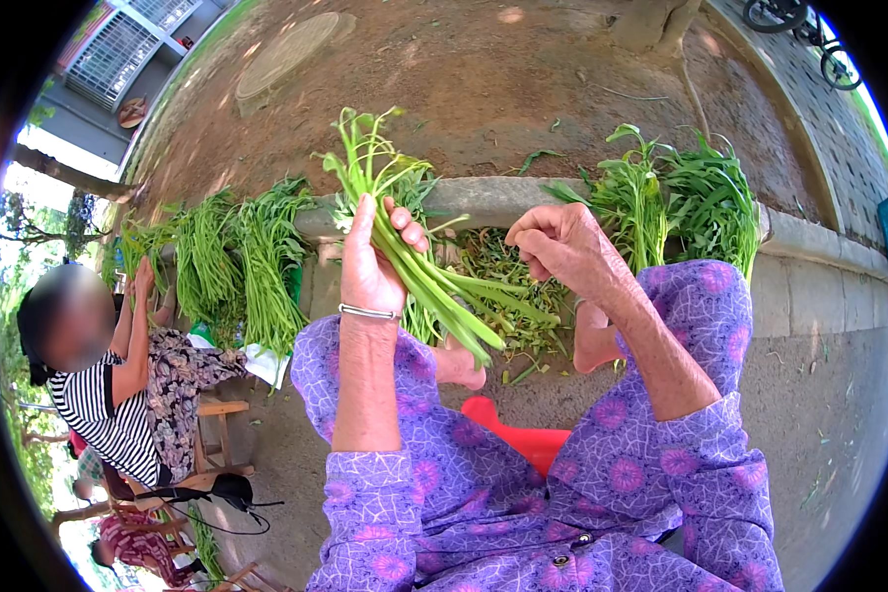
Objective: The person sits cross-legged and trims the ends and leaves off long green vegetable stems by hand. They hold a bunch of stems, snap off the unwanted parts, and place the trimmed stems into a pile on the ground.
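My left hand [377, 263] is closed around a bunch of long green leafy-vegetable stems [433, 277], their thin curly tips up and thick ends towards the lower right. To the right of the bunch, my right hand [562, 244] has its fingers curled with thumb and forefinger close together; whether something small is pinched there cannot be seen. Below and between the hands lies a heap of plucked leaves and stem bits [522, 296] on the ground. Piles of leafy stalks rest on the kerb, at the right [710, 196] and at the left [266, 259].
A concrete kerb [488, 200] runs across in front, with bare soil [518, 96] behind it. A red plastic stool [536, 444] shows between my knees. At the left, a person [118, 392] in a striped top handles greens beside a wooden stool [222, 429]. More people sit farther back.
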Tool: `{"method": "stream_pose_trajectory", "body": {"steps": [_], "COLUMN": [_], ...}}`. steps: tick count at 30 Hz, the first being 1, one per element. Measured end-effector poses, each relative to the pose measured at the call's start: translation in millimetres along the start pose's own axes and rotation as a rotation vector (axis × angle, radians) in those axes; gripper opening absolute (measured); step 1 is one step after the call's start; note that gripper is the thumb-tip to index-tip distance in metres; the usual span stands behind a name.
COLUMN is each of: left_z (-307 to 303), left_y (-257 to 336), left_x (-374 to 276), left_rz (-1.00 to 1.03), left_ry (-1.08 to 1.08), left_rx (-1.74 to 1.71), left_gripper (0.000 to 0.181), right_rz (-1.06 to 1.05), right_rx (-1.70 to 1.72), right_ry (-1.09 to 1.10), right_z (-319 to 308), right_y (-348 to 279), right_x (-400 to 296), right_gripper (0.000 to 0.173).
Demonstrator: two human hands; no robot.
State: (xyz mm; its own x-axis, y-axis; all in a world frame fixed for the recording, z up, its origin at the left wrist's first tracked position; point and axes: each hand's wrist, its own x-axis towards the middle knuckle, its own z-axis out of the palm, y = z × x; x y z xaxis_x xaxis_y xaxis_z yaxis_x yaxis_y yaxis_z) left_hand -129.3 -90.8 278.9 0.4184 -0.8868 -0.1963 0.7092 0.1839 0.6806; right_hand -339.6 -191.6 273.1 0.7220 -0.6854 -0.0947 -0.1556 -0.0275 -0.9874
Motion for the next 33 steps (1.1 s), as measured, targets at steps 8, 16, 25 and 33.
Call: {"method": "stream_pose_trajectory", "body": {"steps": [8, 16, 25, 33], "left_z": [-21.5, -36.4, -33.1, -33.2], "left_y": [12.4, 21.9, 21.9, 24.1], "left_x": [4.5, 5.5, 5.6, 6.8], "left_rz": [0.105, 0.132, 0.114, 0.118], "left_ry": [0.065, 0.224, 0.187, 0.189], "left_rx": [-0.097, -0.160, -0.171, -0.216], "left_gripper": [0.027, 0.029, 0.027, 0.025], "right_rz": [0.113, 0.063, 0.114, 0.171], "right_rx": [0.027, -0.034, -0.086, 0.054], "right_ry": [-0.068, -0.203, -0.258, -0.387], "right_z": [-12.1, -5.9, -7.7, -11.8], "right_y": [-3.4, -6.1, -1.3, -10.3], "right_x": [-7.3, -10.5, -9.1, -11.6], "right_gripper": [0.025, 0.023, 0.022, 0.025]}}
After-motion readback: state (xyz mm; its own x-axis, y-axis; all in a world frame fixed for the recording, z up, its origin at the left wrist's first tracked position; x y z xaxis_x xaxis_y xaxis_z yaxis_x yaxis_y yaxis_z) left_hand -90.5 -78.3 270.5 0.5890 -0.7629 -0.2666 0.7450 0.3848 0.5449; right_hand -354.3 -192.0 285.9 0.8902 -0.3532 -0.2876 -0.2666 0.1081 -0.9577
